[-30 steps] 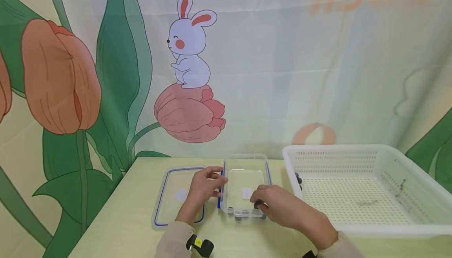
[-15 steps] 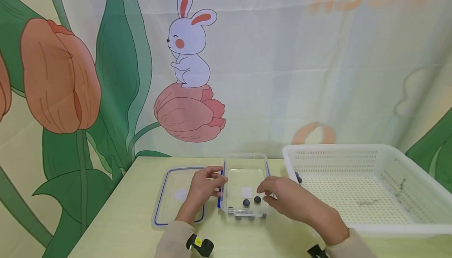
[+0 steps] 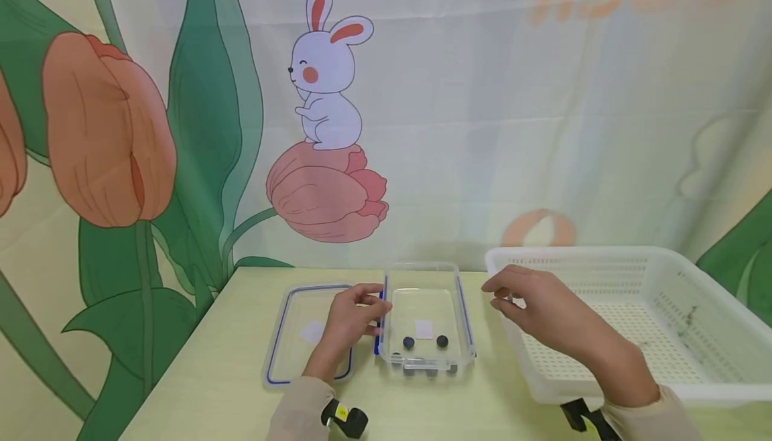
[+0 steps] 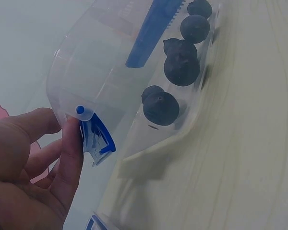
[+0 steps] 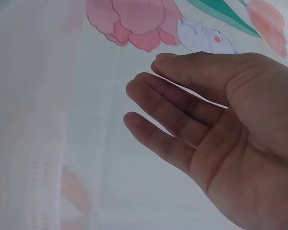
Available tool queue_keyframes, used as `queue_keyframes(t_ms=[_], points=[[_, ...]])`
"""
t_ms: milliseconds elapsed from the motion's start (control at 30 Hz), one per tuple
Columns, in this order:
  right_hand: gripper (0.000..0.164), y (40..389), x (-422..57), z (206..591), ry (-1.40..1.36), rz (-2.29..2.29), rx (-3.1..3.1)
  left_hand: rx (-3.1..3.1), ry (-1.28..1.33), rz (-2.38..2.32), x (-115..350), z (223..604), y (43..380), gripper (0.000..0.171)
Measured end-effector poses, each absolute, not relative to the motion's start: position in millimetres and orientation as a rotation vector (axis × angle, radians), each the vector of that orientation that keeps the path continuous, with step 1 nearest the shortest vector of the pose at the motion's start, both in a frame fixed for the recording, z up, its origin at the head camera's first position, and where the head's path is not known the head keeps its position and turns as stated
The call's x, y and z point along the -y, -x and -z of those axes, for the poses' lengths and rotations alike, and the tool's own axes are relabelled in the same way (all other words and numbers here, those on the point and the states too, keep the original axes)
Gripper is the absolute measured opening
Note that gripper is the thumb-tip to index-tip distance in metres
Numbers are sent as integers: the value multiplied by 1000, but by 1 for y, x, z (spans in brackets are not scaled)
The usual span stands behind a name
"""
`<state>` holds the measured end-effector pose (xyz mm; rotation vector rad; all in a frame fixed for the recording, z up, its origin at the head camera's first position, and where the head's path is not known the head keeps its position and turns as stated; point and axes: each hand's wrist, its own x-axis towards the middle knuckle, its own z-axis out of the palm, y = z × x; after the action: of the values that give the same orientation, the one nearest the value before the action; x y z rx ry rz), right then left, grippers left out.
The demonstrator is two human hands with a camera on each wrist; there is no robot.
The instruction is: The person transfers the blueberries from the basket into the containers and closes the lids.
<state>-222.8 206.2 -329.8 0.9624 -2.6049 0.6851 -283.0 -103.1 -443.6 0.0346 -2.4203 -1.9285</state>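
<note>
A clear plastic food container (image 3: 466,317) with blue clips stands in the middle of the table in the head view. Several blueberries (image 3: 442,341) lie in its near part, and they show larger through the wall as dark blueberries (image 4: 161,109) in the left wrist view. My left hand (image 3: 354,317) pinches the container's left wall, thumb over the rim, fingers outside by a blue clip (image 4: 97,139). Over the left rim of a white plastic basket (image 3: 651,391) hovers my right hand (image 3: 551,310), fingers loosely bent. Nothing is between its fingers (image 5: 158,139) in the right wrist view.
Left of the container lies its clear lid (image 3: 279,334) with a blue seal, partly behind the left hand. The basket fills the table's right side; the right hand covers part of its left wall. A printed curtain (image 3: 434,126) hangs behind the table.
My right hand let go of a blueberry inside the container, then rose and moved right to the basket. One blueberry rolled left in the container. The left hand kept its hold.
</note>
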Motion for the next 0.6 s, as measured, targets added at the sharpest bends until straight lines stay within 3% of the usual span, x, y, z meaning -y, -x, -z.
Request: queue_keyframes(t_ms=[300,600], points=[[23,223,-235,307,-898,-713,2621,2420,-36,1916,104,444,282,42],[17,255,-261,302,-894,-830,2771,2424,-62,1909,101,442,283,41]])
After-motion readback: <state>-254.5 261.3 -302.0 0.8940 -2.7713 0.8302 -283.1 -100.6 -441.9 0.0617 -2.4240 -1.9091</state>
